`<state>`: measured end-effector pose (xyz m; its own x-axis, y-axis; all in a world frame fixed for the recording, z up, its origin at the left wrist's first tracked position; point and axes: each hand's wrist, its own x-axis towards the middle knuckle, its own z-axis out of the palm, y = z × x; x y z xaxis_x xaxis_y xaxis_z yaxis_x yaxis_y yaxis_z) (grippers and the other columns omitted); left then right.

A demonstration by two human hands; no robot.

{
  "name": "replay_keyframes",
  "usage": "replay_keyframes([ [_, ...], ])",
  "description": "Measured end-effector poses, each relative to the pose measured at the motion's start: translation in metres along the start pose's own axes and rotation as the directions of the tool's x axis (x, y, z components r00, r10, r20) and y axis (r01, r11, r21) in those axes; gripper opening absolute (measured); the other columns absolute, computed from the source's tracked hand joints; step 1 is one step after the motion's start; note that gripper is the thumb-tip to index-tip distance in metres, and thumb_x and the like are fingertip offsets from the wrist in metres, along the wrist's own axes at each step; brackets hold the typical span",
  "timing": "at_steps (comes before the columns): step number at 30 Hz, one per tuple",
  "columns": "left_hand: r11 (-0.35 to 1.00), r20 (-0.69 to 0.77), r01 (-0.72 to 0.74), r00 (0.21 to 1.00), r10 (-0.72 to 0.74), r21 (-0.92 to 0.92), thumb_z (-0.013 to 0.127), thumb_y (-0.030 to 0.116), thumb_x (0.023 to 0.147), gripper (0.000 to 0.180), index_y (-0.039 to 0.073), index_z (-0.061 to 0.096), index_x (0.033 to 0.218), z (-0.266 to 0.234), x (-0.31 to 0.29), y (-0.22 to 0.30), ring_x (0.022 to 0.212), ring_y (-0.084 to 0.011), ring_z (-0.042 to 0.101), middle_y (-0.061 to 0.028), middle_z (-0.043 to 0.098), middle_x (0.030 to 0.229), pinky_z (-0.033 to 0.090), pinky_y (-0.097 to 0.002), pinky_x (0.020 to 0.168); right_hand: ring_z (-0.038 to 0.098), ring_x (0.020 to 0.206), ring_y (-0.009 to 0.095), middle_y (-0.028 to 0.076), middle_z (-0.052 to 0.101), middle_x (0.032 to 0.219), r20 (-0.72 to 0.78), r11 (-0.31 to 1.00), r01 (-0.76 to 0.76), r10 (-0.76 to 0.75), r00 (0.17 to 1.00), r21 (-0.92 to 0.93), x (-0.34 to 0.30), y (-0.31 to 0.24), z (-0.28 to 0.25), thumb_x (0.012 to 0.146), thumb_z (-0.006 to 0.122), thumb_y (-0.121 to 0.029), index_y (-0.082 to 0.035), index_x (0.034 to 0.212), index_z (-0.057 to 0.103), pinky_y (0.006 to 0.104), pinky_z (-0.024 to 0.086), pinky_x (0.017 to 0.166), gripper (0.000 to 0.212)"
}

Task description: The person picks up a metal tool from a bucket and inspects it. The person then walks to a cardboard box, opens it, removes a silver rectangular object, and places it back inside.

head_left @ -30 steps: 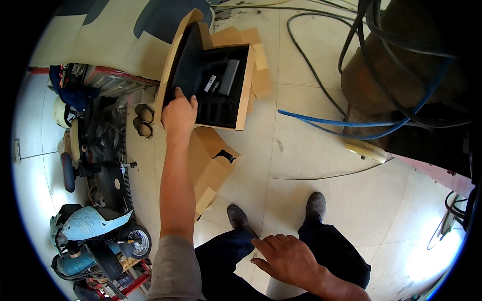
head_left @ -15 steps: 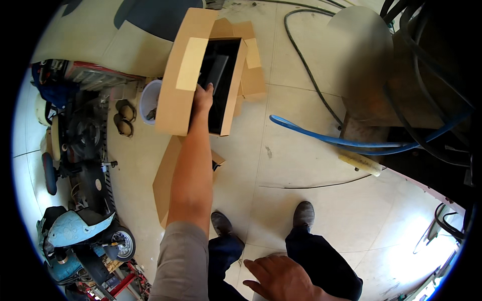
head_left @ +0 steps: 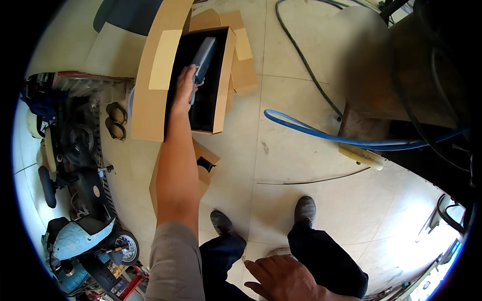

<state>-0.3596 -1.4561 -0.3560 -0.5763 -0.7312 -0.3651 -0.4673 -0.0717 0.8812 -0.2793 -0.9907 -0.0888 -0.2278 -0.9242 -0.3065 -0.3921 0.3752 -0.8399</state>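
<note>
Inside an open cardboard box (head_left: 226,83) with a dark interior, my left hand (head_left: 185,89) grips a flat, dark grey, bar-shaped object (head_left: 205,52). Its fingers wrap round the near end, and the far end points away from me. I cannot make out what kind of object it is. The box's raised lid flap (head_left: 154,75) stands to the left of my wrist. Low in the view, my right hand (head_left: 285,278) hovers in front of my legs, its thumb and fingers apart, holding nothing.
Further cardboard flaps (head_left: 244,67) lie behind the box, and another open carton (head_left: 203,173) sits under my left forearm. Slippers (head_left: 116,120) and scooters (head_left: 83,238) are at the left. A blue hose loop (head_left: 311,131) juts from the machine at the right; a dark cable (head_left: 301,55) crosses the floor.
The bar-shaped object has risen and tilted in my left hand, showing more of its surface. Box and left arm appear further left in the view. My right hand is nearly unchanged.
</note>
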Motion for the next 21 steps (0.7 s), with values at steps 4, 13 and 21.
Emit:
replay_keyframes([
  [4,0.904,0.239,0.234,0.959,-0.154,-0.357,0.053,0.052,0.099,0.052,0.005,0.066,0.114,-0.004,-0.035,0.028,0.085,-0.0193,0.067,-0.0115,0.072,0.098,0.052,-0.0337,0.081,0.063,0.083,0.023,0.008,0.063,0.089,-0.056,0.999,0.029,-0.030,0.998,-0.022,-0.003,0.004,0.004,0.079,0.076,-0.034,-0.006,0.109,0.063,0.0372,0.051,0.074,0.043],
  [13,0.780,0.464,0.205,0.877,0.121,-0.591,0.043,0.054,0.102,0.068,-0.004,0.052,0.137,-0.023,-0.084,0.045,0.080,-0.0176,0.060,-0.0112,0.066,0.095,0.052,-0.0341,0.081,0.062,0.083,0.022,0.007,0.063,0.089,-0.047,0.990,0.072,-0.079,0.996,-0.124,-0.015,-0.007,0.013,0.078,0.077,-0.035,-0.005,0.109,0.063,0.0357,0.050,0.074,0.045],
  [21,0.785,0.468,0.191,0.873,0.139,-0.590,0.040,0.053,0.103,0.066,-0.002,0.052,0.137,-0.028,-0.099,0.049,0.080,-0.0171,0.059,-0.0121,0.065,0.099,0.051,-0.0345,0.083,0.064,0.086,0.023,0.008,0.065,0.093,-0.102,0.991,0.087,-0.097,0.990,-0.103,-0.017,-0.011,0.011,0.076,0.079,-0.033,-0.005,0.109,0.063,0.0360,0.051,0.077,0.046],
])
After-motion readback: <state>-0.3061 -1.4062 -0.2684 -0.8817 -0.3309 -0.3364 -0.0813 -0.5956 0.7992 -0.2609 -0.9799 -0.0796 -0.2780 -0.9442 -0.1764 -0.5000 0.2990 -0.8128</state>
